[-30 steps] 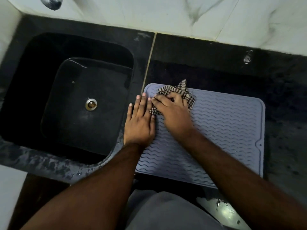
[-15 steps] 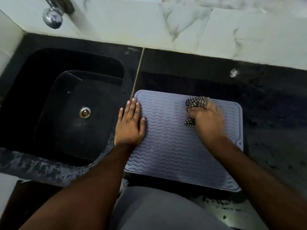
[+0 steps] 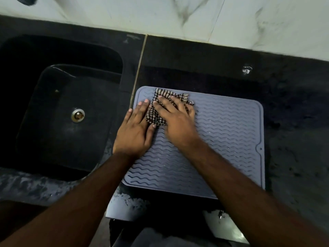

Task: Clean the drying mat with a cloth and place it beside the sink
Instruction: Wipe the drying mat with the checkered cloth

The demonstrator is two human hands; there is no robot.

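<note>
A grey-blue drying mat (image 3: 222, 139) with wavy ridges lies flat on the black counter, just right of the sink (image 3: 58, 107). A crumpled black-and-white checked cloth (image 3: 156, 114) sits at the mat's far left corner. My right hand (image 3: 176, 122) presses down on the cloth, fingers spread over it. My left hand (image 3: 135, 131) lies flat on the mat's left edge, fingers together, touching the cloth's side.
The black sink basin has a metal drain (image 3: 77, 114) in its floor. A thin seam (image 3: 138, 68) runs between sink and counter. White marble wall tiles (image 3: 195, 15) stand behind. The counter's front edge (image 3: 124, 207) is wet.
My right hand has swept the cloth from the mat's far right side back to its far left corner, beside my left hand. The left hand stays on the mat's left edge.
</note>
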